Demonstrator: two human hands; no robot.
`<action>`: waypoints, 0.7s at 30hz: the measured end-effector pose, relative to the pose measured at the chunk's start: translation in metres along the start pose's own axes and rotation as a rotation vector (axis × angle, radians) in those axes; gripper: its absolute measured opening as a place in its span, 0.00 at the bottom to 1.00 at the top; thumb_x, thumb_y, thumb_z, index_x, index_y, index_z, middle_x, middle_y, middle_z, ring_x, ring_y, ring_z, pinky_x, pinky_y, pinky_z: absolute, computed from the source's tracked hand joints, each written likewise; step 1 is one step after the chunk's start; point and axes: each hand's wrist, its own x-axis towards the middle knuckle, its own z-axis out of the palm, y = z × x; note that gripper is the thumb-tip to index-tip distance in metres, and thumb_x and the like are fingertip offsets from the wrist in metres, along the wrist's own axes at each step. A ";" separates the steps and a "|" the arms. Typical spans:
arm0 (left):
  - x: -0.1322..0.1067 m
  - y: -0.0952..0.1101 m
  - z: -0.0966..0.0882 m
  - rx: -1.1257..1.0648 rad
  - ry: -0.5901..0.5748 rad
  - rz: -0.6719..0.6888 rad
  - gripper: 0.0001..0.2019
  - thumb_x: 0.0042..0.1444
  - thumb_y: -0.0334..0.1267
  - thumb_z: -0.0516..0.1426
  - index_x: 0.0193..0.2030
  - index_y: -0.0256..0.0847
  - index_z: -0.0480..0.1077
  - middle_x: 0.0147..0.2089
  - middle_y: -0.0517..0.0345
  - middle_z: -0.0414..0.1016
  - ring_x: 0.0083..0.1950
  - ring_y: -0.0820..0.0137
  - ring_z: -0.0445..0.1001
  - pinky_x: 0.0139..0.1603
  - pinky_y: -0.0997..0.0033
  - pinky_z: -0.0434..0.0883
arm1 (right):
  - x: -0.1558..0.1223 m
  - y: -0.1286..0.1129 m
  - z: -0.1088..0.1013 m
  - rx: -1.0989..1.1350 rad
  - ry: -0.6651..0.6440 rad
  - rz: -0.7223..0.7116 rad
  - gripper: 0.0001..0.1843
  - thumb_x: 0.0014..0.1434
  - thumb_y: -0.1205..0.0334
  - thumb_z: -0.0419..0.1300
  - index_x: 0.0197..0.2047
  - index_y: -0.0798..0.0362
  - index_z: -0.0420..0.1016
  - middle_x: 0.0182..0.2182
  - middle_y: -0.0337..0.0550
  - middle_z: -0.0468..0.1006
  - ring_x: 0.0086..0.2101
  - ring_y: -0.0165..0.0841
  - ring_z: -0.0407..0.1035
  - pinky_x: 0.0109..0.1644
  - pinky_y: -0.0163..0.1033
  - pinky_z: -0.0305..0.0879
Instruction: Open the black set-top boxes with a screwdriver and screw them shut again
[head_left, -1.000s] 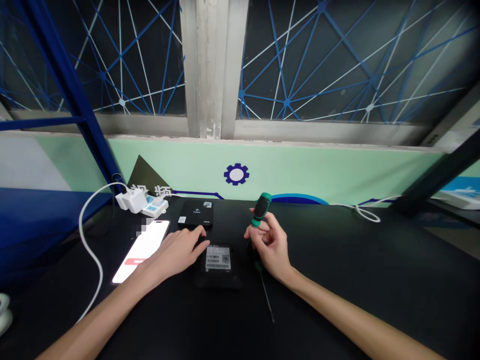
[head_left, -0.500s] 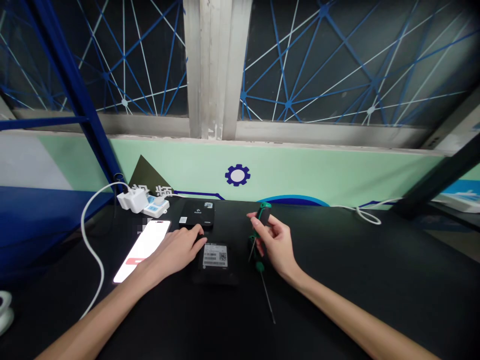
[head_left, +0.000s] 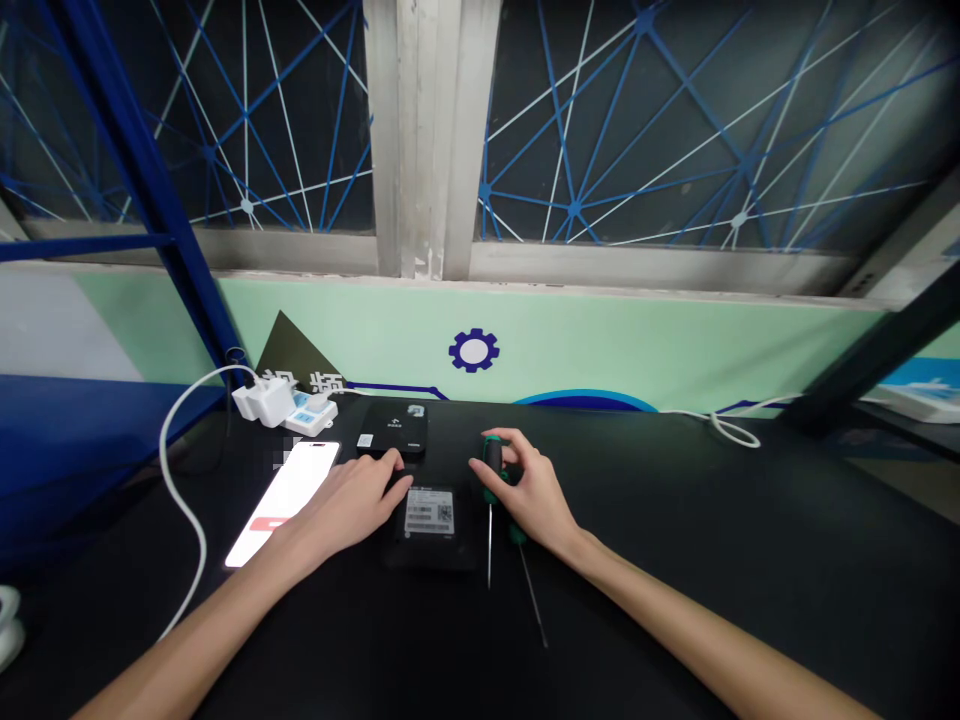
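Two screwdrivers lie just right of the labelled box [head_left: 430, 526] in the head view, which sits label-up on the black table [head_left: 712, 560]. My right hand [head_left: 529, 492] covers the handle of one screwdriver [head_left: 489, 530], fingers curled loosely over it; its shaft points toward me along the box's right edge. The second screwdriver [head_left: 531, 590] pokes out from under that hand, a little farther right of the box, and I cannot tell whether the hand touches it. My left hand [head_left: 352, 500] lies flat, fingers spread a little, gripping nothing; its fingertips [head_left: 399, 480] rest at the box's far left corner. Just behind the box is a second box [head_left: 393, 430]. Left of the box a lit phone [head_left: 285, 488] lies partly under my left wrist. Behind the phone, a white charger [head_left: 264, 400] sits in a power strip [head_left: 309, 412], its cable [head_left: 180, 500] looping down the table.
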 end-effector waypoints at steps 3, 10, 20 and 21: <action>0.000 0.002 -0.001 0.004 -0.003 -0.007 0.19 0.68 0.50 0.42 0.50 0.43 0.68 0.36 0.51 0.77 0.38 0.54 0.78 0.34 0.63 0.66 | 0.000 0.005 0.003 -0.108 -0.014 -0.037 0.14 0.59 0.51 0.64 0.45 0.50 0.73 0.28 0.38 0.73 0.31 0.36 0.69 0.37 0.40 0.66; 0.000 0.001 0.000 0.001 -0.007 -0.007 0.18 0.68 0.50 0.42 0.49 0.44 0.67 0.36 0.52 0.78 0.39 0.55 0.78 0.33 0.65 0.64 | -0.001 0.003 0.002 -0.247 -0.131 -0.088 0.05 0.60 0.59 0.60 0.38 0.50 0.74 0.29 0.39 0.72 0.32 0.36 0.68 0.38 0.42 0.64; 0.001 -0.002 0.003 -0.067 -0.027 -0.023 0.20 0.67 0.52 0.42 0.49 0.43 0.67 0.36 0.52 0.78 0.41 0.55 0.77 0.33 0.65 0.63 | 0.000 -0.003 -0.007 -0.300 -0.214 -0.109 0.05 0.50 0.70 0.59 0.27 0.51 0.68 0.26 0.37 0.70 0.29 0.33 0.65 0.36 0.38 0.59; 0.001 -0.002 0.003 -0.074 -0.029 -0.030 0.20 0.67 0.52 0.43 0.49 0.44 0.67 0.36 0.52 0.78 0.41 0.55 0.77 0.34 0.65 0.63 | 0.000 -0.004 -0.007 -0.305 -0.221 -0.106 0.05 0.50 0.70 0.58 0.27 0.51 0.68 0.26 0.37 0.71 0.29 0.33 0.65 0.36 0.37 0.59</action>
